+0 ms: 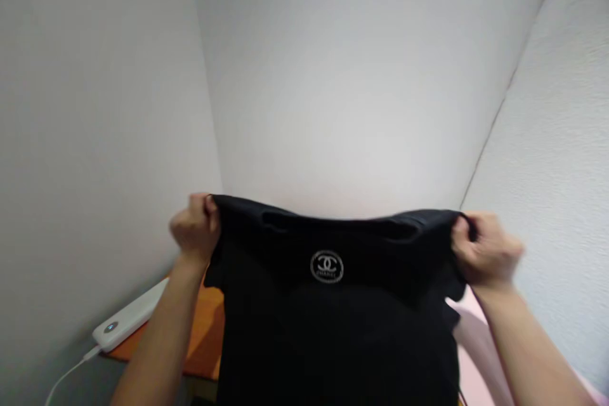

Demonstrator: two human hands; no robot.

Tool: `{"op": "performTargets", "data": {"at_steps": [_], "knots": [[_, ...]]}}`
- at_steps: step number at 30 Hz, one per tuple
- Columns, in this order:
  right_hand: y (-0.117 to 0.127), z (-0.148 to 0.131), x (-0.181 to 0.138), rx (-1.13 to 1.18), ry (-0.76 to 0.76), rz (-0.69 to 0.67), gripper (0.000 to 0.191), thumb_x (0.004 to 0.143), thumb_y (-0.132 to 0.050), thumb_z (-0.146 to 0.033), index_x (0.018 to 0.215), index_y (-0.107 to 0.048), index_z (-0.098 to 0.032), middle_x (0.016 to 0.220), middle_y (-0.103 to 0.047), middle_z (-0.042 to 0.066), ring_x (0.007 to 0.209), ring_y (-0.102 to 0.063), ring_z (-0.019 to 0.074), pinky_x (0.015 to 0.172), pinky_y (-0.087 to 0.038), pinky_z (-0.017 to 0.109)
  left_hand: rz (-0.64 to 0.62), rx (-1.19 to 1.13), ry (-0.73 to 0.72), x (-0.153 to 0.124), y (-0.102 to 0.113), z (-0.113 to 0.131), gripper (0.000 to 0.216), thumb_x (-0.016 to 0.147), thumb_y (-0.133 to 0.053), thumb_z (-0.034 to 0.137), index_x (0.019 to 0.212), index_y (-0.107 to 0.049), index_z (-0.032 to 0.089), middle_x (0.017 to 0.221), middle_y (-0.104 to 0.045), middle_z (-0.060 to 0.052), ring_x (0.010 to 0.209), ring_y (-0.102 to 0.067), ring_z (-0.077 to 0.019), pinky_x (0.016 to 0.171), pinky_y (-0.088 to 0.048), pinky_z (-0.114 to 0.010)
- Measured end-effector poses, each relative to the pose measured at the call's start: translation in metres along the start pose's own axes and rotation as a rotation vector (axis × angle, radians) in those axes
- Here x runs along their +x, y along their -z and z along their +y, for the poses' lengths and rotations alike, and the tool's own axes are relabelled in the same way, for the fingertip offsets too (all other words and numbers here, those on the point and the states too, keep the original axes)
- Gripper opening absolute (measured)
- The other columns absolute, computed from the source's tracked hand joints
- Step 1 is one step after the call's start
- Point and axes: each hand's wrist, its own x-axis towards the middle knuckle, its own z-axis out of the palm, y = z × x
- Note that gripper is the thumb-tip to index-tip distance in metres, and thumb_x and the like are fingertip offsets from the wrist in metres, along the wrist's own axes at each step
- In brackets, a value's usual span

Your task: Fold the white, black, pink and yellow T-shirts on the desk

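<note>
A black T-shirt (340, 330) hangs stretched out in front of me, with a round white logo below its neckline. My left hand (196, 225) is closed in a fist around the shirt's left shoulder. On the other side, my right hand (488, 247) pinches the right shoulder between thumb and fingers. The cloth sags slightly between the two hands, and the neck opening shows as a dark slit. The lower part of the shirt runs out of the bottom of the view.
An orange-brown wooden table (204, 330) stands behind the shirt at the lower left. A white power bank (133, 317) with a plugged-in white cable (66, 373) lies on its edge by the wall. Pink material (471, 342) shows at the lower right. Pale walls (333, 76) enclose the corner.
</note>
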Motion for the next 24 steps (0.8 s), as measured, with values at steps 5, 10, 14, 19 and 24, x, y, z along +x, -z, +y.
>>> {"op": "performTargets", "data": {"at_steps": [5, 10, 14, 19, 24], "knots": [[-0.122, -0.034, 0.016, -0.424, 0.234, -0.290, 0.035, 0.098, -0.040, -0.034, 0.121, -0.053, -0.011, 0.105, -0.062, 0.020, 0.098, -0.058, 0.0302, 0.081, -0.042, 0.039, -0.668, 0.180, -0.186, -0.012, -0.124, 0.019, 0.043, 0.101, -0.023, 0.036, 0.110, -0.059, 0.017, 0.096, -0.069, -0.012, 0.089, -0.064, -0.0227, 0.076, -0.045, -0.031], [-0.203, -0.015, -0.070, -0.450, 0.238, -0.645, 0.044, 0.097, -0.042, -0.039, 0.128, -0.053, -0.010, 0.128, -0.053, 0.021, 0.120, -0.047, 0.0338, 0.096, -0.037, 0.043, -0.956, 0.223, -0.220, -0.070, -0.181, -0.028, 0.041, 0.098, -0.033, 0.037, 0.123, -0.061, 0.022, 0.142, -0.049, -0.011, 0.133, -0.042, -0.0282, 0.106, -0.033, -0.044], [-0.233, 0.006, -0.120, -0.442, 0.095, -0.885, 0.068, 0.094, -0.029, -0.062, 0.147, -0.035, -0.021, 0.156, -0.022, 0.012, 0.141, -0.016, 0.0379, 0.109, -0.018, 0.056, -1.123, 0.301, -0.123, -0.093, -0.196, -0.070, 0.050, 0.097, -0.026, 0.043, 0.138, -0.049, 0.027, 0.150, -0.038, -0.012, 0.138, -0.033, -0.0364, 0.106, -0.028, -0.059], [-0.239, 0.017, -0.120, -0.454, 0.021, -0.951, 0.074, 0.091, -0.021, -0.069, 0.152, -0.022, -0.027, 0.159, -0.007, 0.006, 0.144, -0.004, 0.0360, 0.111, -0.008, 0.059, -1.187, 0.342, -0.072, -0.090, -0.202, -0.085, 0.055, 0.097, -0.019, 0.048, 0.146, -0.036, 0.030, 0.155, -0.028, -0.009, 0.141, -0.027, -0.0351, 0.109, -0.023, -0.060], [-0.245, 0.006, -0.103, -0.443, 0.039, -0.968, 0.080, 0.089, -0.020, -0.073, 0.152, -0.024, -0.024, 0.159, -0.010, 0.008, 0.144, -0.001, 0.0343, 0.113, -0.005, 0.056, -1.135, 0.274, -0.171, -0.100, -0.208, -0.032, 0.063, 0.096, -0.013, 0.053, 0.149, -0.031, 0.023, 0.158, -0.019, -0.012, 0.145, -0.011, -0.0347, 0.112, -0.006, -0.063]]}}
